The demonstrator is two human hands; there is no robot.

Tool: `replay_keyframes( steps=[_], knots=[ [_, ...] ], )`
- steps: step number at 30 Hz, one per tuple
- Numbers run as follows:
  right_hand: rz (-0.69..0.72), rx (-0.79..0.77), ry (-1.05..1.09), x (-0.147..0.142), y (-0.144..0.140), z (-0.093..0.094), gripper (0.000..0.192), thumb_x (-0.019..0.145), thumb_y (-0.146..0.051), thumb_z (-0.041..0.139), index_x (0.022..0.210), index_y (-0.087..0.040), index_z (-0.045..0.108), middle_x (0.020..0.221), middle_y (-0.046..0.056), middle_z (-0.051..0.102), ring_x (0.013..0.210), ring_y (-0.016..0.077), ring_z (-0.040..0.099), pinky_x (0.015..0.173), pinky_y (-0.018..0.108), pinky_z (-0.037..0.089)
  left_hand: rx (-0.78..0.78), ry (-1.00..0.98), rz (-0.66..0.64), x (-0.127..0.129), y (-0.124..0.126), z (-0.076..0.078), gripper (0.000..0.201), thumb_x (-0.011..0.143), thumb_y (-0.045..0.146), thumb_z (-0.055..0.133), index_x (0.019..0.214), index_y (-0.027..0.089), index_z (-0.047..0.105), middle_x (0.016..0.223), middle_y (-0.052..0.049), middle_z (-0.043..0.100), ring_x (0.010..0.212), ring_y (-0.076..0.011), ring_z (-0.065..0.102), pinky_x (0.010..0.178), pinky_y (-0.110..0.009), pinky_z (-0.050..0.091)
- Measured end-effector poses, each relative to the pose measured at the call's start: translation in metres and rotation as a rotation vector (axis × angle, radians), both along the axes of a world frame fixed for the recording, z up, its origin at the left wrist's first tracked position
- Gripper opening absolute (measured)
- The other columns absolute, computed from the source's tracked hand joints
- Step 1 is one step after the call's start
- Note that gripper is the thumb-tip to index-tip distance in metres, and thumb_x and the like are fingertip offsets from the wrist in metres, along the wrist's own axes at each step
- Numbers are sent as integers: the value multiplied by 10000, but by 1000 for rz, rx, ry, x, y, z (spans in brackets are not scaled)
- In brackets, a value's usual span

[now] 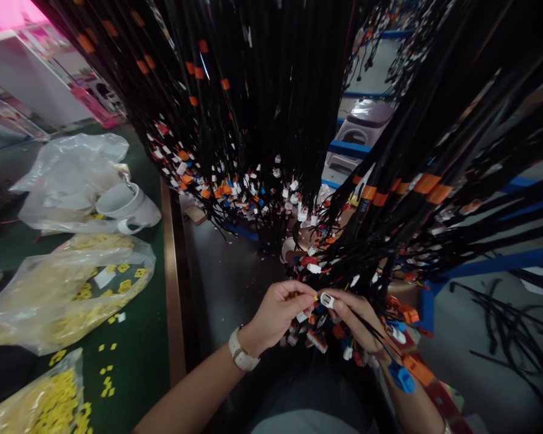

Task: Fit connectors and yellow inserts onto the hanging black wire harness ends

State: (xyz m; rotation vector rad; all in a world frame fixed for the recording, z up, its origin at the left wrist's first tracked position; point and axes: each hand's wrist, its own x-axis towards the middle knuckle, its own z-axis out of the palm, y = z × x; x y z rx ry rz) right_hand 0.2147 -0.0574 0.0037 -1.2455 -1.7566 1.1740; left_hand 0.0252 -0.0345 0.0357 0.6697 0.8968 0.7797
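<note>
Between the thumb and fingers of my right hand [355, 316] is a white connector [327, 300], its open face turned to the left and black wires trailing from it. My left hand [280, 310], with a watch on the wrist, pinches a small yellow clip [315, 298] close beside that connector. More yellow shows between its fingers. Around both hands hang black wire harnesses [371, 253] that end in white, orange and blue connectors. A blue connector [402, 377] dangles by my right forearm.
On the green table [140, 361] at left lie plastic bags [67, 289] of yellow clips, with several loose ones. A white mug [138, 208] stands there. Blue rack bars [493, 265] and grey stools [364, 126] are at right, and cut black wires [511, 325] lie on the floor.
</note>
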Motion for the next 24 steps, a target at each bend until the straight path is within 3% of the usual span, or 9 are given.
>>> replay_keyframes(
  steps=[7, 13, 18, 24],
  knots=[
    [6, -7, -13, -2, 2, 11, 399, 913, -433, 389, 1031, -168, 662, 650, 31, 606, 675, 171, 594, 636, 258, 478, 276, 217, -89, -1, 3, 4, 181, 716, 293, 683, 778, 123, 687, 678, -6, 541, 615, -89, 445, 570, -213, 329],
    [24, 15, 6, -1, 2, 9, 377, 911, -423, 404, 1025, -170, 660, 660, 33, 611, 649, 164, 583, 607, 254, 474, 489, 379, -157, 0, 6, 8, 200, 755, 330, 639, 790, 149, 718, 691, -15, 510, 626, -106, 444, 584, -226, 331],
    [34, 34, 5, -1, 2, 10, 371, 912, -419, 403, 1019, -180, 666, 699, 41, 626, 647, 161, 584, 604, 253, 474, 493, 399, -159, 2, 5, 8, 222, 767, 349, 623, 805, 153, 720, 652, -2, 489, 584, -98, 410, 552, -223, 304],
    [31, 38, 9, 0, 1, 3, 375, 912, -414, 405, 1047, -180, 664, 607, 23, 588, 656, 174, 594, 631, 264, 479, 482, 399, -163, 2, 5, 8, 216, 770, 334, 619, 793, 139, 709, 647, 4, 493, 572, -92, 404, 536, -223, 297]
  ],
)
